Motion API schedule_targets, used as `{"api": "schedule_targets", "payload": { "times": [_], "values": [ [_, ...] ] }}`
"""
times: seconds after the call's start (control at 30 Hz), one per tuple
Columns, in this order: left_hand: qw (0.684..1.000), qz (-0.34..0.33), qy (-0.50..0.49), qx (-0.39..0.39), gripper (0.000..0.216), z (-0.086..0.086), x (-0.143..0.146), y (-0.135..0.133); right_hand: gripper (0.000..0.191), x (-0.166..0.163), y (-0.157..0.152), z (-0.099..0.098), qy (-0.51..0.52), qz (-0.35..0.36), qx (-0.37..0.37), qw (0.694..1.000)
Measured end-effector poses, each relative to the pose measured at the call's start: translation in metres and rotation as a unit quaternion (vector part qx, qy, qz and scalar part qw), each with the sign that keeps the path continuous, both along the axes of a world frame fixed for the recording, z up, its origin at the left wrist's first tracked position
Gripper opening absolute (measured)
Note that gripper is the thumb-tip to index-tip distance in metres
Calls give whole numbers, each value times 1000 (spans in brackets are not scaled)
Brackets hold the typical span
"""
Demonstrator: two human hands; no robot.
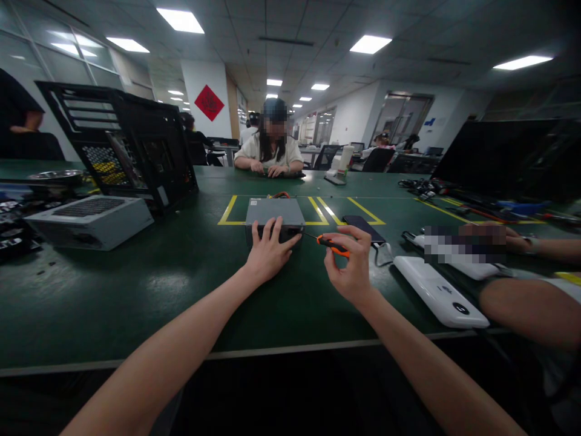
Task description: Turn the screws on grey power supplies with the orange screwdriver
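A grey metal power supply box (275,213) lies on the green table (136,290) inside yellow tape lines. My left hand (269,249) rests on its near face with fingers spread, steadying it. My right hand (351,260) is closed on an orange-handled screwdriver (333,244). The thin shaft points left toward the box's near right corner. A dark phone (363,228) lies flat just behind my right hand.
A black computer case (131,145) stands at the back left, with a second grey box (91,221) in front of it. A white device (438,290) and another person's arms (521,290) are at the right. A person sits across the table (271,151).
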State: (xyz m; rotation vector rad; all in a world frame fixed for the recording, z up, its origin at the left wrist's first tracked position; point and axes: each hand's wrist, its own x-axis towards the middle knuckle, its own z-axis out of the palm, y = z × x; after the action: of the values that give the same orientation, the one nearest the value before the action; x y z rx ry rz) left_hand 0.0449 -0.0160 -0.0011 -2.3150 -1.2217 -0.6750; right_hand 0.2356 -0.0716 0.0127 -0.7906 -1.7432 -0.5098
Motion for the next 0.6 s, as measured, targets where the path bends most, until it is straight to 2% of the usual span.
{"api": "schedule_targets", "payload": {
  "times": [0.23, 0.4, 0.5, 0.6],
  "values": [
    [1000, -9, -5, 4, 46, -1, -1, -1, 46, -2, -1, -7, -77, 76, -32, 994],
    [1000, -13, -5, 5, 46, -1, -1, -1, 40, -3, -1, -9, -140, 45, -12, 989],
    [1000, -12, -3, 7, 46, -1, -1, -1, 46, -4, -2, -8, -107, 53, -17, 993],
    [1000, -8, -2, 7, 47, 0, 0, -1, 44, -6, -3, -6, -84, 21, -2, 996]
  ]
}}
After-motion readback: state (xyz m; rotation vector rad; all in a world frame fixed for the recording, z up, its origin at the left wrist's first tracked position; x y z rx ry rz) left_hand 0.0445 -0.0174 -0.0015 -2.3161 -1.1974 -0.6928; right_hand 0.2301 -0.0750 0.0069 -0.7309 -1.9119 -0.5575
